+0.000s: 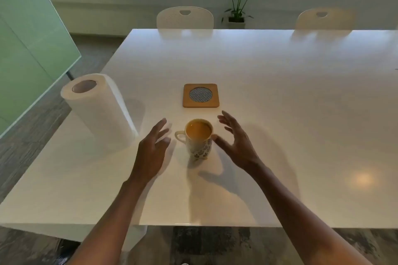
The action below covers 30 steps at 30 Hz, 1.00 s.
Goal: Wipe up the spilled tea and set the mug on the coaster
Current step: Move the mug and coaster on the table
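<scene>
A white mug with a dark leaf pattern stands upright on the white table, full of milky tea, its handle pointing left. My left hand hovers just left of the handle, fingers spread, holding nothing. My right hand is cupped open on the mug's right side, its thumb close to or touching the mug wall. Behind the mug lies a square wooden coaster with a round mesh centre, with nothing on it. A roll of paper towel stands upright at the table's left edge. I see no spilled tea on the table.
Two white chairs stand at the table's far side. A potted plant sits by the window behind them. A green glass panel leans at the left. The table's near edge runs just below my forearms.
</scene>
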Each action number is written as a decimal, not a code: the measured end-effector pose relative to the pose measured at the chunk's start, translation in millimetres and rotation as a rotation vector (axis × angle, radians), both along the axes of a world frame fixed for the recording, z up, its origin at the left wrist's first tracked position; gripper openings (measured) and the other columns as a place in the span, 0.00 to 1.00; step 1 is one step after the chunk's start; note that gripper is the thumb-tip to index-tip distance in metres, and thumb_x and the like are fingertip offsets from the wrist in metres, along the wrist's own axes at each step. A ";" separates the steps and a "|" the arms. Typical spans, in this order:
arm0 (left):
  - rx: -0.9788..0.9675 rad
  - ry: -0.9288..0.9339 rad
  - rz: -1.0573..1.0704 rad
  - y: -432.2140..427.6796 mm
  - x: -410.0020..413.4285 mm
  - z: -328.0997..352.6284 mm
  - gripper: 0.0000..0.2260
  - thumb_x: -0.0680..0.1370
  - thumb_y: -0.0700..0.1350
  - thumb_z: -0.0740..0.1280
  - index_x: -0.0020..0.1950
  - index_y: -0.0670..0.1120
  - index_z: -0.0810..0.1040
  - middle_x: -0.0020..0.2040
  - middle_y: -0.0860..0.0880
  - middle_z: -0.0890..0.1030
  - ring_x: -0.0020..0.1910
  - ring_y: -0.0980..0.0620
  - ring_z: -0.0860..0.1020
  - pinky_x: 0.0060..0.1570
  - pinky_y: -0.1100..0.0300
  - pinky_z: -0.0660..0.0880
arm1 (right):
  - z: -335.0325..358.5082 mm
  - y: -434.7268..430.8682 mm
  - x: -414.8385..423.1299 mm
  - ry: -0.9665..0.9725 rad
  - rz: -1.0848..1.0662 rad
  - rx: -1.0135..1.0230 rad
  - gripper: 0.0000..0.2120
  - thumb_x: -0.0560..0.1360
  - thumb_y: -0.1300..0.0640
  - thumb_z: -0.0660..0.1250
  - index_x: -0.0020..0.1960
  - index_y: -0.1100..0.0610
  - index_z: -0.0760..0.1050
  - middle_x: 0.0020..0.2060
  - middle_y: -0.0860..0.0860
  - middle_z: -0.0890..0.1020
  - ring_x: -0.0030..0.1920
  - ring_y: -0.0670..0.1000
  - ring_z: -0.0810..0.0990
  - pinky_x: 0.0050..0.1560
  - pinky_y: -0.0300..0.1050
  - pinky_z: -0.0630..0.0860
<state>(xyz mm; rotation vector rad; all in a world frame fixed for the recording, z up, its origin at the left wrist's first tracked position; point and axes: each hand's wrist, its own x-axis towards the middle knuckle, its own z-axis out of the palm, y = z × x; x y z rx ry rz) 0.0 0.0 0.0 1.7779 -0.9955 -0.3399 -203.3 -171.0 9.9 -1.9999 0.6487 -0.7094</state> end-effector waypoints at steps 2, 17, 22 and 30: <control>0.016 0.027 -0.006 -2.3 -3.6 2.5 0.24 0.84 0.43 0.64 0.80 0.53 0.66 0.75 0.53 0.74 0.69 0.64 0.72 0.58 0.81 0.67 | -1.5 -3.1 1.8 0.006 0.028 -0.024 0.44 0.75 0.45 0.76 0.83 0.55 0.59 0.77 0.54 0.72 0.75 0.48 0.71 0.73 0.44 0.71; 0.010 -0.019 0.051 -12.9 -12.7 -1.6 0.14 0.81 0.42 0.70 0.67 0.48 0.82 0.59 0.55 0.86 0.57 0.63 0.82 0.60 0.60 0.80 | -26.6 -5.4 22.2 0.024 0.172 0.055 0.48 0.70 0.52 0.83 0.82 0.54 0.60 0.76 0.50 0.71 0.73 0.45 0.73 0.67 0.33 0.74; -0.039 0.005 0.075 -17.7 -10.2 -6.5 0.11 0.80 0.43 0.72 0.62 0.47 0.84 0.54 0.55 0.87 0.55 0.59 0.84 0.55 0.61 0.81 | -32.2 -8.8 23.8 0.002 0.154 0.063 0.42 0.71 0.54 0.83 0.80 0.54 0.65 0.74 0.48 0.75 0.72 0.42 0.74 0.69 0.38 0.76; -0.084 0.098 0.143 -21.6 -12.0 -16.5 0.11 0.77 0.45 0.74 0.59 0.51 0.86 0.51 0.60 0.87 0.53 0.63 0.84 0.53 0.68 0.79 | -33.8 -12.9 24.1 -0.034 0.147 0.117 0.38 0.70 0.49 0.83 0.76 0.47 0.71 0.69 0.40 0.79 0.71 0.44 0.77 0.67 0.36 0.76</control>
